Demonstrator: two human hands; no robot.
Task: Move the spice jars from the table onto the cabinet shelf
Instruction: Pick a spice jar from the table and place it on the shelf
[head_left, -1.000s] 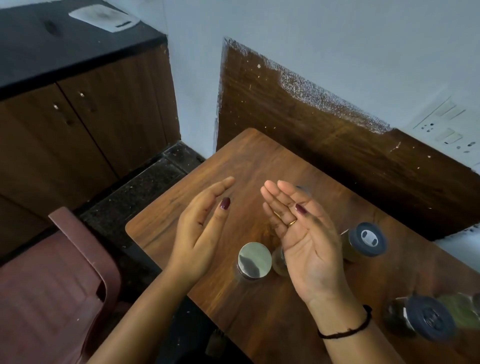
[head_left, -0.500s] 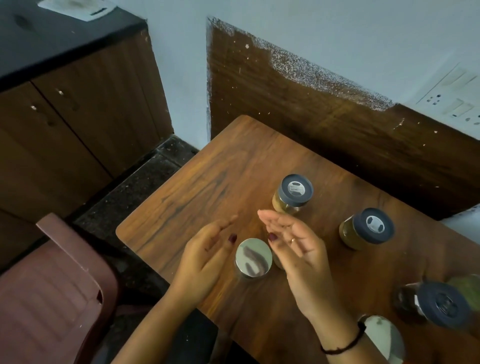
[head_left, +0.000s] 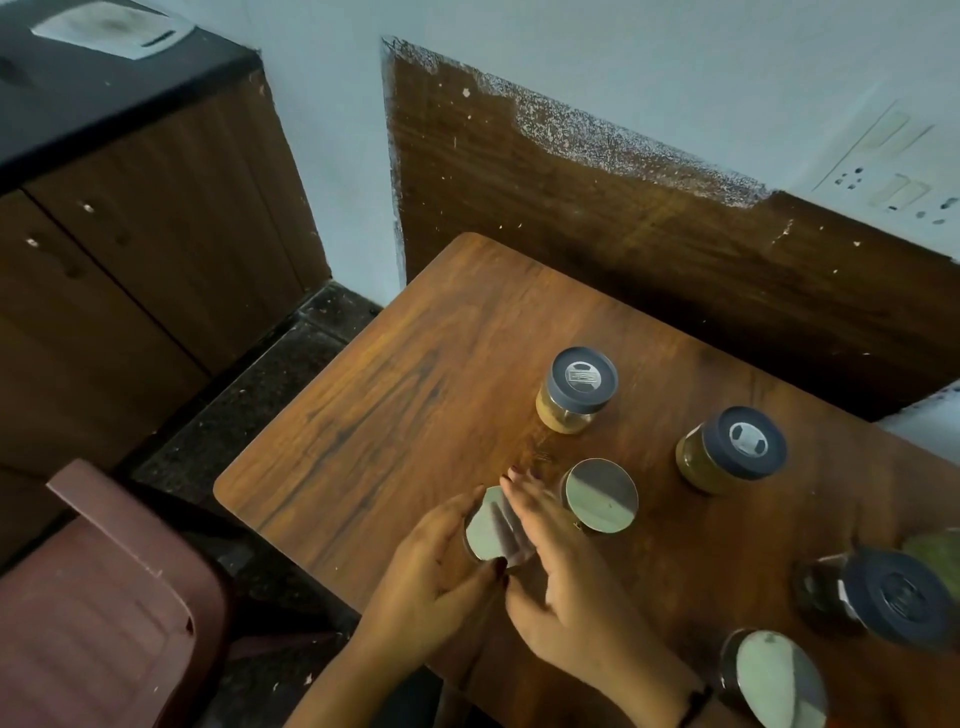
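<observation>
Several spice jars stand on the wooden table (head_left: 415, 395). My left hand (head_left: 431, 571) grips a silver-lidded jar (head_left: 488, 535) near the table's front left edge, fingers behind it and thumb in front. My right hand (head_left: 561, 577) lies across that lid with its fingers fairly straight. A second silver-lidded jar (head_left: 602, 496) stands just right of my hands. Blue-lidded jars stand farther back (head_left: 576, 389), to the right (head_left: 732, 449) and at the far right (head_left: 893, 597). Another silver-lidded jar (head_left: 774, 675) is beside my right wrist.
A wooden cabinet (head_left: 156, 249) with a black top stands to the left across a strip of dark floor. A maroon plastic chair (head_left: 104, 597) sits at the table's left corner. A dark wood panel (head_left: 623, 234) leans on the wall behind the table. Something green (head_left: 935, 551) shows at the right edge.
Both hands came down from a raised, open-palmed pose and closed in on the silver-lidded jar near the front edge. The view tilted down, showing more jars.
</observation>
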